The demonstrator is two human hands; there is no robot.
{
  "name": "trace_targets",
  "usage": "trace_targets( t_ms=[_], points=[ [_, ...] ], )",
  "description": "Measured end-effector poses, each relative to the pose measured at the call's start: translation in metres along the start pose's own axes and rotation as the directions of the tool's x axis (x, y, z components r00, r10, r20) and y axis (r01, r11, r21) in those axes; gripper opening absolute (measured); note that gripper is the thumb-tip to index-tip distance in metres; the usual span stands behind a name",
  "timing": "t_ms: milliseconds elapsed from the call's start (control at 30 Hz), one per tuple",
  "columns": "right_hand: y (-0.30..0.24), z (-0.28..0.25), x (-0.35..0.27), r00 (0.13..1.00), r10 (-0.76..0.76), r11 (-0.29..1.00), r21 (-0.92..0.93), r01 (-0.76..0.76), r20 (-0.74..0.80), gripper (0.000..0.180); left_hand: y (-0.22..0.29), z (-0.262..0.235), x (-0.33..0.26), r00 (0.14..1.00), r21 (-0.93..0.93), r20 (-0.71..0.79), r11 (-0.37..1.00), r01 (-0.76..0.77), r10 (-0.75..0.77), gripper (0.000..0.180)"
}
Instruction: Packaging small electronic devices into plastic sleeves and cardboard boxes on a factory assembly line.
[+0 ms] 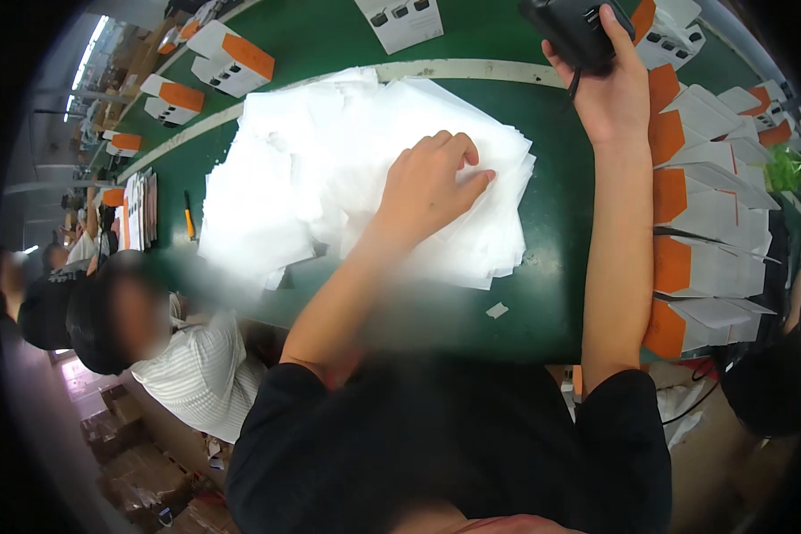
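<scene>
A wide, uneven pile of thin white sheets is spread over the green tabletop in front of me. My left hand is over the right part of the pile, fingers loosely bent and thumb apart from them, with nothing visible between. At the far right, my right hand is raised and wrapped round a black boxy device with rounded edges. A short dark cord hangs from it. The upper edge of the picture cuts the device off.
A row of open white-and-orange cartons lines the right side. More cartons stand beyond a pale strip. An orange-handled cutter and a paper scrap lie on the table. A person in a striped top is at left.
</scene>
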State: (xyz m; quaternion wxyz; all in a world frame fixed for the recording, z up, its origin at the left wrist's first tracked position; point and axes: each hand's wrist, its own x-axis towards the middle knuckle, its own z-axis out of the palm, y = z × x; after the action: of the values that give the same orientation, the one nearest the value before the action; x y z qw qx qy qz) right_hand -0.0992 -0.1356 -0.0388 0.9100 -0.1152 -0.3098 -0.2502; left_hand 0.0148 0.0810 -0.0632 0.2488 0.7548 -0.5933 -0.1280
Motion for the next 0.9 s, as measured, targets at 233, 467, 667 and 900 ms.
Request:
trace_targets(
  t_ms=[233,467,667,900],
  points=[
    [0.003,0.014,-0.004,0.664,-0.539,0.634,-0.769,-0.085,-0.518,0.044,-0.010,0.000,0.002,0.997,-0.082,-0.061,0.995,-0.048,0.043,0.018],
    [0.003,0.032,-0.010,0.710,-0.372,0.735,-0.657,-0.169,-0.598,0.046,0.003,-0.060,0.043,0.941,-0.320,-0.308,0.947,0.032,-0.136,0.017],
    [0.046,0.048,-0.006,0.721,-0.136,0.548,-0.658,-0.516,-0.679,0.043,0.019,-0.079,0.059,0.862,-0.462,-0.469,0.885,-0.055,-0.192,0.016],
    [0.056,0.039,0.006,0.605,-0.361,0.563,-0.683,-0.465,-0.710,0.044,0.013,-0.080,0.054,0.910,-0.511,-0.405,0.846,-0.152,-0.081,0.015]
  ],
)
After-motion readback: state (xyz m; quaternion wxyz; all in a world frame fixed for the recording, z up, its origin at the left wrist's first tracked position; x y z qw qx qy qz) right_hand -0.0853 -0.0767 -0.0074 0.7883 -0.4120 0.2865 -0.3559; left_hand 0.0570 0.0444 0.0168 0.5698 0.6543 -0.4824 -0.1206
